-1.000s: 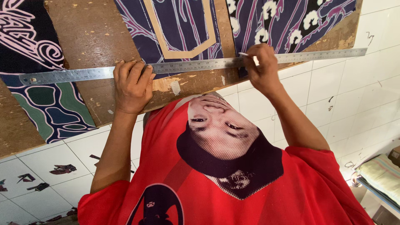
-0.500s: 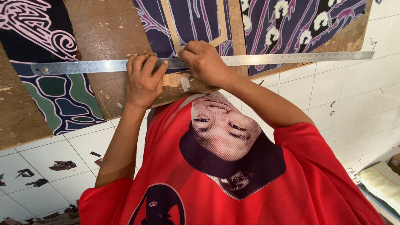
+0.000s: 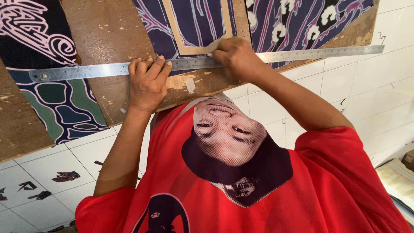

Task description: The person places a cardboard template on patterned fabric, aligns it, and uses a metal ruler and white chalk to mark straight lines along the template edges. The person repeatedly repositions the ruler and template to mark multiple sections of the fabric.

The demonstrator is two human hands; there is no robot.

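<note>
White floor tiles (image 3: 82, 157) lie below a worn wooden board (image 3: 108, 47) carrying patterned dark fabric (image 3: 198, 21). Along the board's near edge, the left hand (image 3: 147, 84) presses flat, fingers spread, on a long steel ruler (image 3: 302, 54). Beside it the right hand (image 3: 235, 58) is clenched at the ruler's far edge; whatever it grips is hidden.

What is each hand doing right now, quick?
Left hand: fingers spread flat, pressing the long steel ruler onto the brown wooden board.
Right hand: closed at the ruler's edge; what it grips cannot be told.
</note>
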